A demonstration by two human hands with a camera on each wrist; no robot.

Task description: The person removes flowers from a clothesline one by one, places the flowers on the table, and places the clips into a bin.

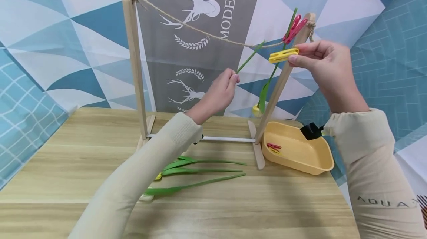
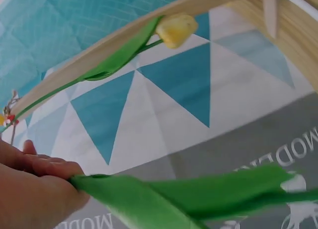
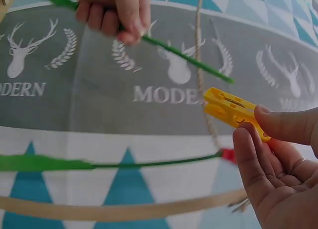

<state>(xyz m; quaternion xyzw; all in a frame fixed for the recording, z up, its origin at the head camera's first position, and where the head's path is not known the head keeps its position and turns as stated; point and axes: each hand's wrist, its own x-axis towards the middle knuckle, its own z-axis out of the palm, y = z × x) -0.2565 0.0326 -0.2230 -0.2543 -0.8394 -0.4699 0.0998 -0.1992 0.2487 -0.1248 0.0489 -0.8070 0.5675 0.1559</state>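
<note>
My left hand [image 1: 220, 90] grips the green stem of an artificial tulip [image 1: 249, 59], whose tip sticks up close to the sagging twine [image 1: 200, 30]. Broad green leaves [image 2: 149, 194] spread from that fist in the left wrist view; its bloom is out of sight. Between thumb and fingers, my right hand [image 1: 328, 66] pinches a yellow clothespin [image 1: 283, 55], in front of the twine's right end. A red clothespin [image 1: 295, 29] clips another tulip onto the twine there. That one hangs head down, its yellow bloom [image 2: 176, 30] low beside the right wooden post [image 1: 283, 81].
Several tulips [image 1: 197, 170] lie on the wooden table [image 1: 267, 209], partly hidden by my left sleeve. A yellow tub [image 1: 300, 153] at the right holds red and yellow clothespins [image 1: 274, 147]. The left post [image 1: 135, 65] and a white crossbar [image 1: 227, 139] complete the stand.
</note>
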